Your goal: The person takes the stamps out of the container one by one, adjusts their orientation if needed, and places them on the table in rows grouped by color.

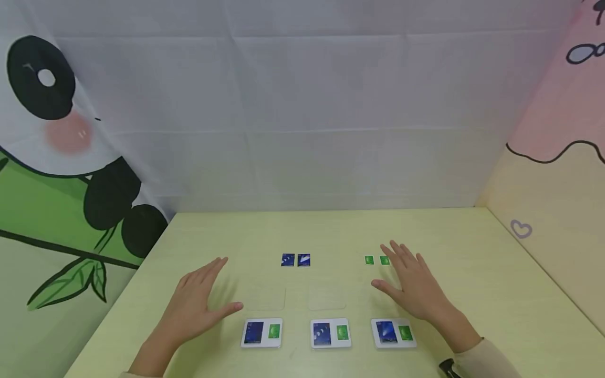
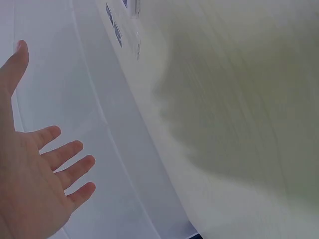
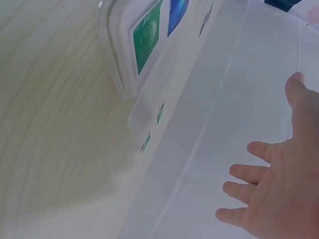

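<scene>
Lying in a row across the lower middle of the frame, three white cards (image 1: 333,333) are set flat on the bench (image 1: 227,228); each is rounded at the corners and marked with a larger dark-blue picture at left and a smaller green one at right. Just above, faint outlines, possibly of clear plates (image 1: 327,298), can be made out only poorly. Higher up, two small blue squares (image 1: 288,260) are placed side by side near the centre, and two smaller green squares (image 1: 369,260) to the right. At the left of the frame, the left hand (image 1: 195,307) is held raised, nothing grasped, fingers extended and thumb spread towards the leftmost card. At the right, the right hand (image 1: 417,287) is likewise held up, unclenched, its fingers seen beside the outer green square.
</scene>
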A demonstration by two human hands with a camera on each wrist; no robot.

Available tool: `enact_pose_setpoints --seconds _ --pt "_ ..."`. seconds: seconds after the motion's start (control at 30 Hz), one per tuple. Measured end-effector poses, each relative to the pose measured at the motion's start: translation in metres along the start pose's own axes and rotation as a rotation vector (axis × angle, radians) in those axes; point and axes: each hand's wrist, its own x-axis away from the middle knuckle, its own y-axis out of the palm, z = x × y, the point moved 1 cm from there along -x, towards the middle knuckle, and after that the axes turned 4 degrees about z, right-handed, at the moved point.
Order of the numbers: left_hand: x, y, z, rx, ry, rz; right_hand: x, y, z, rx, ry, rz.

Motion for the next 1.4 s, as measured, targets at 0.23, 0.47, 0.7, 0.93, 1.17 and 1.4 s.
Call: enact_pose_setpoints --seconds 0.23,0.47,0.7,0.93,1.17,1.4 --pt "0.002 0.002 0.000 0.059 -0.018 -0.018 0.000 0.002 -0.003 -0.008 -0.014 -0.007" --pt "0.003 0.005 0.000 0.097 -0.014 -0.024 0.001 0.001 -0.008 -0.011 -0.059 0.022" --pt "0.003 0.007 0.001 0.123 -0.037 -0.082 0.002 0.001 -0.011 -0.005 -0.058 0.012" --pt "0.004 0.009 0.001 0.109 -0.030 -0.100 0.003 0.005 -0.009 -0.015 -0.058 -0.007" --pt "0.006 0.013 0.000 0.092 -0.027 -0.121 0.003 0.004 -0.010 -0.006 -0.097 0.012" --pt "0.011 0.015 -0.001 0.097 0.016 -0.111 0.006 0.007 -0.011 -0.016 -0.086 -0.016"
